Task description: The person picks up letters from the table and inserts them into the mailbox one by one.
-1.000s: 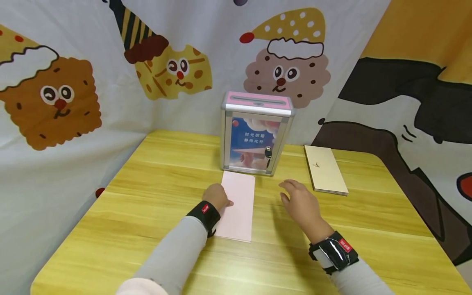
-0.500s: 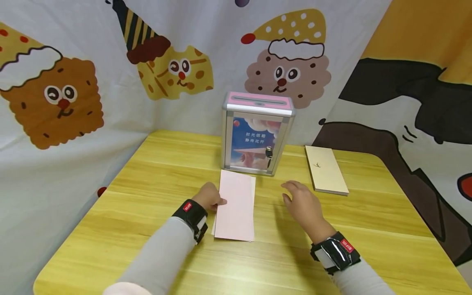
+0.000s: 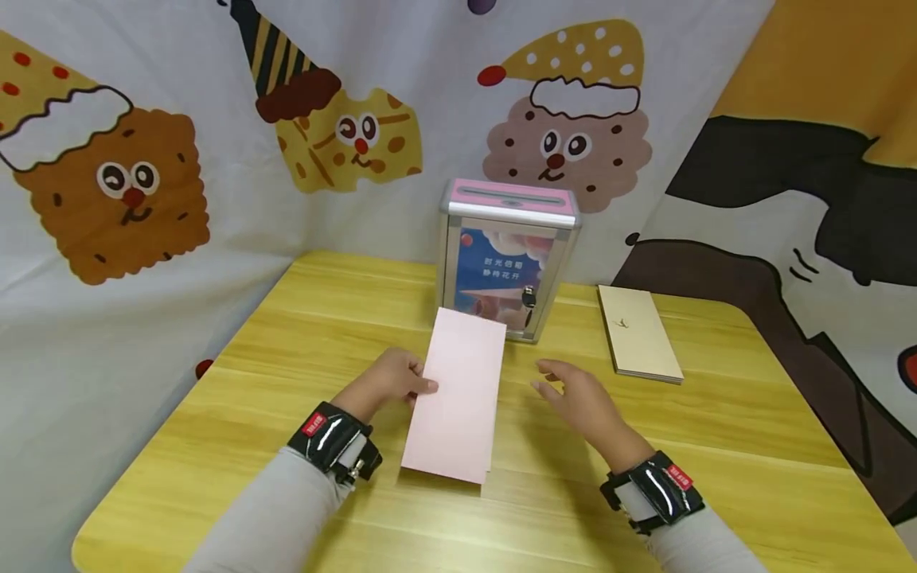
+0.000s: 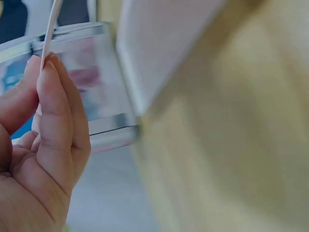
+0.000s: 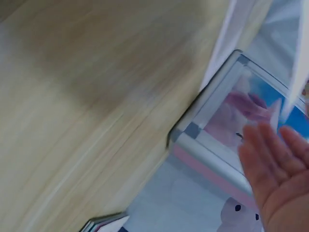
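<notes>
My left hand [image 3: 387, 376] pinches the left edge of a long pink paper rectangle [image 3: 458, 390], plain and envelope-shaped. Its thumb lies on top and the fingers underneath, and the paper is lifted at a slant over the table. In the left wrist view the paper's thin edge [image 4: 49, 30] stands between thumb and fingertips. A second pink paper [image 4: 161, 48] lies below on the table, mostly hidden in the head view. To the right of the held paper, my right hand [image 3: 583, 398] hovers with loosely bent fingers and holds nothing.
Behind the papers stands a silver-framed box [image 3: 509, 259] with a pink slotted top and a lock on its front. A stack of cream paper rectangles [image 3: 641, 334] lies at the back right of the wooden table [image 3: 322, 314]. A cartoon-printed curtain [image 3: 251, 207] hangs behind.
My left hand has slid the top pink paper left off the one beneath and raised it, now gripping its left edge. The right hand has hardly moved.
</notes>
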`<action>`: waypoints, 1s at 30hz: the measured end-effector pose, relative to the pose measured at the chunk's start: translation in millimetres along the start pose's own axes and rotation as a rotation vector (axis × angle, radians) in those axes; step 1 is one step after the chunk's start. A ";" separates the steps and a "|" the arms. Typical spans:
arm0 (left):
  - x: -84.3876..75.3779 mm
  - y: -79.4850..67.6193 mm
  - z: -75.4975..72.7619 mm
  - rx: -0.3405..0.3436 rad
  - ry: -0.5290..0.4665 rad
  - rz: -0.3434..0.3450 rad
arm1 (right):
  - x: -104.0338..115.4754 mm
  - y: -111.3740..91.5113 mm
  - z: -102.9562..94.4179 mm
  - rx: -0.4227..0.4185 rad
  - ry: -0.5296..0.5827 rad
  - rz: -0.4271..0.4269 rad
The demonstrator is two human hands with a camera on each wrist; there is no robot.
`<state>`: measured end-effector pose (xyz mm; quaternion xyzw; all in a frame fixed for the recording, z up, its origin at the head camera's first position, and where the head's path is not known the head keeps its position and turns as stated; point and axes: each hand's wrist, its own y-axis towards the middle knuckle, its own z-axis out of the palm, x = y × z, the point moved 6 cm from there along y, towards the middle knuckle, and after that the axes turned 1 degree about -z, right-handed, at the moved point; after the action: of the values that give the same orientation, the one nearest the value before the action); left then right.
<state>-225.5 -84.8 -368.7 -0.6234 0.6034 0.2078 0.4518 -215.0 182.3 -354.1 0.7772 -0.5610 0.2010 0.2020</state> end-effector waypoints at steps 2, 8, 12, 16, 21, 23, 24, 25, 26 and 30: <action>-14.7 -3.6 -3.6 -0.010 -0.030 0.052 | 2.3 1.7 0.8 0.041 0.154 -0.018; -70.0 -18.0 -15.8 -0.099 -0.027 0.213 | 20.9 5.1 -14.3 0.121 0.466 -0.080; -102.0 -29.9 -27.0 -0.209 0.059 0.315 | 37.9 10.1 -38.5 0.054 0.475 -0.099; -132.1 -41.3 -41.3 -0.304 0.125 0.441 | 57.8 19.1 -69.3 -0.055 0.383 -0.144; -173.6 -52.8 -63.0 -0.415 0.197 0.615 | 88.3 32.4 -117.1 -0.289 0.145 -0.234; -189.4 -55.6 -71.3 -0.472 0.232 0.693 | 99.0 38.6 -135.3 -0.390 0.066 -0.284; -196.9 -57.0 -75.2 -0.505 0.252 0.731 | 103.6 41.9 -143.7 -0.437 0.031 -0.307; -203.5 -57.8 -78.8 -0.534 0.268 0.767 | 108.2 45.6 -151.7 -0.484 0.004 -0.339; -209.8 -58.5 -82.4 -0.564 0.278 0.804 | 112.2 49.2 -159.2 -0.531 -0.022 -0.371; -230.2 -58.8 -96.2 -0.677 0.274 0.924 | 124.9 65.2 -183.2 -0.683 -0.087 -0.482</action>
<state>-240.4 -41.2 -116.5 -0.4264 0.7655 0.4817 0.0080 -256.7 163.5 -127.6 0.7823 -0.4057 -0.0826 0.4654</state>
